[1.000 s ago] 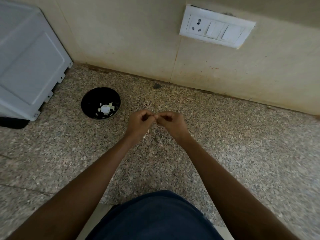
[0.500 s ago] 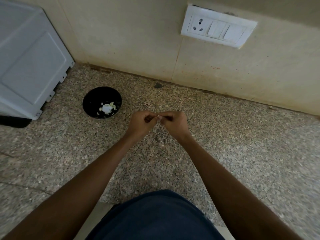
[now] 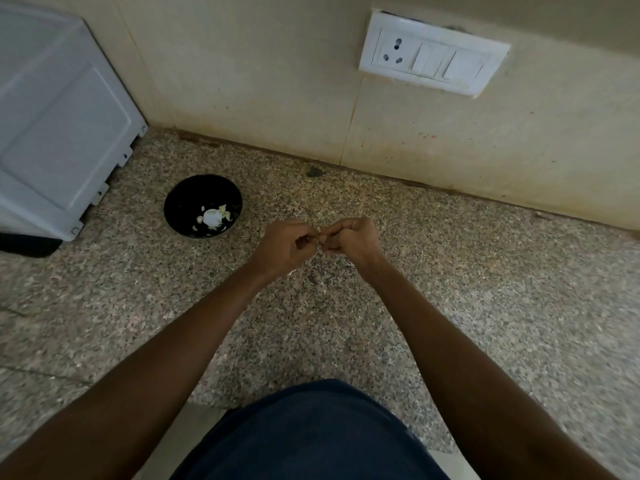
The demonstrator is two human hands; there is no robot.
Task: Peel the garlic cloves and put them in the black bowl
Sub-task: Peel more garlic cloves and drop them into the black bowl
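Both hands meet mid-countertop [image 3: 450, 306]: left hand [image 3: 285, 245] & right hand [image 3: 353, 239] still pinching one garlic clove [image 3: 320, 237], barely visible. I see little change, peeling ongoing. Black bowl [image 3: 183, 202] sits toward back-left w/ peeled bits.

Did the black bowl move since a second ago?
No. The black bowl sits in the same spot beside the white appliance; only the camera shifted.

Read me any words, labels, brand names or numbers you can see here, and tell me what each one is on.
None can be read.
The switch plate on the wall, the white appliance at left and the black bowl show no lettering or numbers.
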